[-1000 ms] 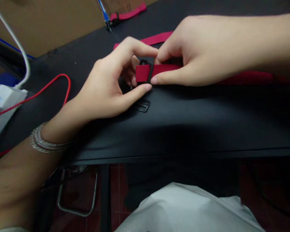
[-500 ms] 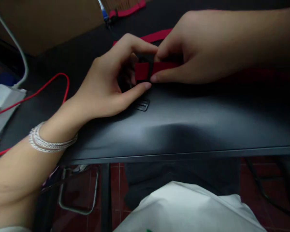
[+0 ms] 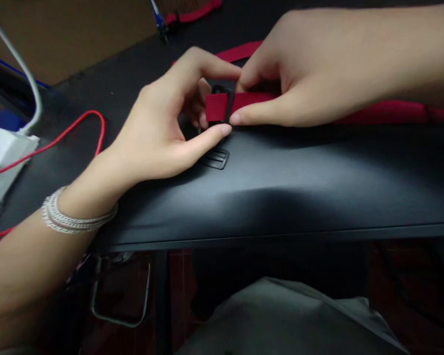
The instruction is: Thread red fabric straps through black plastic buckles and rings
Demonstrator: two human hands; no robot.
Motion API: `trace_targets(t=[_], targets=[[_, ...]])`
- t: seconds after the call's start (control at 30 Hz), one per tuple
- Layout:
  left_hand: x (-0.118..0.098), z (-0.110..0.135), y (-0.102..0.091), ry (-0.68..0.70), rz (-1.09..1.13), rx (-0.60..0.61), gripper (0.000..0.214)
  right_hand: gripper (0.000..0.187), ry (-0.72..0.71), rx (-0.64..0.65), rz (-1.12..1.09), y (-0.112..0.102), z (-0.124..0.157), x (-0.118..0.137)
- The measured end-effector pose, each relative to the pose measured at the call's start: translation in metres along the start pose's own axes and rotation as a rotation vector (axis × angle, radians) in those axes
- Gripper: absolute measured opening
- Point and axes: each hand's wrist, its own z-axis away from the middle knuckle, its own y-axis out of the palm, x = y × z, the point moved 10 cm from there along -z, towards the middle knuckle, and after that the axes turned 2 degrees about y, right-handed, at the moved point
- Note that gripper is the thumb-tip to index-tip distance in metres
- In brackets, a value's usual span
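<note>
Both the left hand (image 3: 161,125) and right hand (image 3: 296,81) are gripping: the former holds the black buckle (image 3: 230,106), seemingly for steadiness, the latter pinches the threaded red strap (image 3: 247,100) just right of the buckle.

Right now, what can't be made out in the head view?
All head view:
Left hand: some fingertips, behind red woven strap.
That red woven strap: middle stretch, behind right hand.
Flat black slotted slider: left end, behind left hand.
White rectangular power strip: cut by left edge.
</note>
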Motion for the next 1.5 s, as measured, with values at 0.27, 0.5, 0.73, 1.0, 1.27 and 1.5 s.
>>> trace_targets(t=[0.27, 0.5, 0.73, 1.0, 1.27, 1.5], targets=[[-0.0007, -0.0001, -0.0008, 0.005, 0.026, -0.003, 0.051, 0.035, 0.012, 0.011, 0.013, -0.0001, -0.0005, -0.0029], [-0.0025, -0.0008, -0.0004, -0.01, -0.02, 0.01, 0.046, 0.031, 0.021, 0.019, 0.016, 0.0016, 0.0002, -0.0057], [-0.0024, -0.0011, -0.0001, 0.021, -0.009, 0.01, 0.048, 0.028, 0.019, 0.009, 0.002, -0.0007, 0.0006, -0.0062], [0.0001, -0.0002, 0.0009, -0.031, 0.007, 0.021, 0.046, 0.029, 0.01, 0.006, -0.007, 0.0018, -0.0009, -0.0052], [-0.0029, -0.0005, 0.0011, -0.053, -0.031, 0.035, 0.047, 0.03, 0.014, 0.003, 0.002, 0.0003, -0.0017, -0.0023], [-0.0044, -0.0001, 0.0008, -0.041, -0.046, 0.04, 0.047, 0.022, -0.021, -0.005, -0.059, 0.0007, -0.0033, 0.0009]])
